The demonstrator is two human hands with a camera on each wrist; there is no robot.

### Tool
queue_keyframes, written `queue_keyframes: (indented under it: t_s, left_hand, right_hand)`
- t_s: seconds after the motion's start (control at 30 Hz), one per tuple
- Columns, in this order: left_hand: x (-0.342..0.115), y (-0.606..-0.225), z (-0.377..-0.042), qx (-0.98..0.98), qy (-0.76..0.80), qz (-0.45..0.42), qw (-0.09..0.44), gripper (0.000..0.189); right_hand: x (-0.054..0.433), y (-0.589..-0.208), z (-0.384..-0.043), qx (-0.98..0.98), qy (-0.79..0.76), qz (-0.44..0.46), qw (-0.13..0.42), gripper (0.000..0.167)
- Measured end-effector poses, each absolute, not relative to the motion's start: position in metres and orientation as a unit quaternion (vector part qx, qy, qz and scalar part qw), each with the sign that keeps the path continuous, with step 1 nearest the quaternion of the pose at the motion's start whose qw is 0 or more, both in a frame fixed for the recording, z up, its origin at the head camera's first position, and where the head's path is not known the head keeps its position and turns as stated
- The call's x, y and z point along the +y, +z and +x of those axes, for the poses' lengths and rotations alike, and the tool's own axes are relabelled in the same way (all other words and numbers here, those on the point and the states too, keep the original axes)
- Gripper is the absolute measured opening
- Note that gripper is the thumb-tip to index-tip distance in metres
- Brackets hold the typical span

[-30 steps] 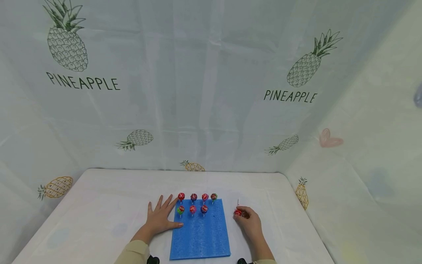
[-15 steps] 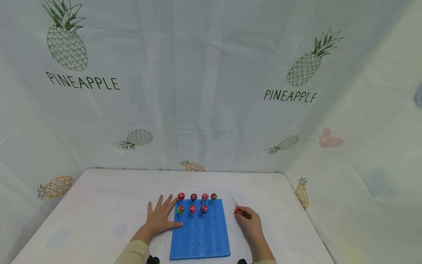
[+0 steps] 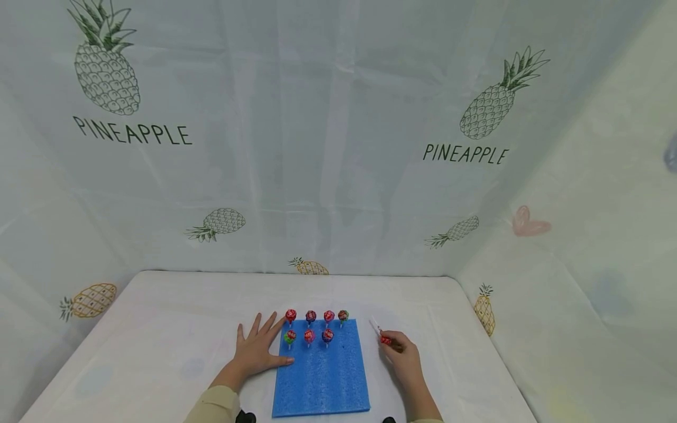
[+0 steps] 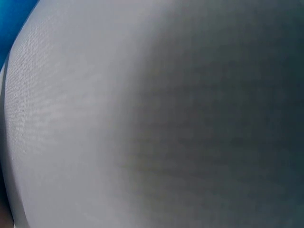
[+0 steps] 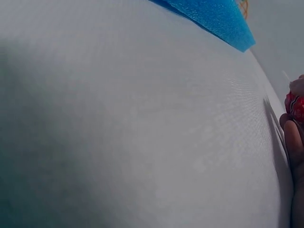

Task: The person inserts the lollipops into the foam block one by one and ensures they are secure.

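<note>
My right hand (image 3: 404, 355) pinches a red-wrapped lollipop (image 3: 386, 340) by its head, just right of a blue foam board (image 3: 319, 382). The white stick of this lollipop points away and to the left. In the right wrist view its red wrapper (image 5: 297, 108) shows between the fingertips at the right edge. My left hand (image 3: 255, 351) lies spread on the left side of the board, its thumb on the blue surface and its other fingers on the table and by the corner. Several lollipops (image 3: 309, 336) stand upright in the board, in two rows at its far end.
A white cloth covers the table (image 3: 174, 329). Behind it hangs a pale curtain (image 3: 307, 147) printed with pineapples. The left wrist view shows mostly blurred white cloth, with a corner of the blue board.
The lollipop in my right hand has turned, so its stick tilts further left. That hand has shifted slightly to the right. My left hand and the standing lollipops keep their places.
</note>
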State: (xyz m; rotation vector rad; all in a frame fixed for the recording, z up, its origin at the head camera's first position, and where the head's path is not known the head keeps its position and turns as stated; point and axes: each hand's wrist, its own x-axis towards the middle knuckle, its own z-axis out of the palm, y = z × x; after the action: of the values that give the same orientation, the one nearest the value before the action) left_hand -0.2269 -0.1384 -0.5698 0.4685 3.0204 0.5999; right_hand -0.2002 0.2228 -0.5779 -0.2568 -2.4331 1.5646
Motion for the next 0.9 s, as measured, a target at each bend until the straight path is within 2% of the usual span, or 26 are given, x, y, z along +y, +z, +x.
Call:
queue_keyframes:
  t_s: [0.43, 0.7, 0.9]
  left_hand:
    - [-0.138, -0.572, -0.227, 0.969, 0.195, 0.15, 0.013, 0.108]
    - [-0.14, -0.583, -0.23, 0.966, 0.206, 0.155, -0.007, 0.11]
    - [-0.141, -0.581, -0.23, 0.967, 0.2, 0.16, -0.013, 0.109]
  right_hand:
    - [0.225, -0.584, -0.202, -0.836, 0.527, -0.071, 0.134, 0.02]
    - [0.221, -0.581, -0.201, -0.831, 0.527, -0.119, 0.129, 0.033]
    - [0.215, -0.574, -0.192, -0.818, 0.546, -0.131, 0.125, 0.031]
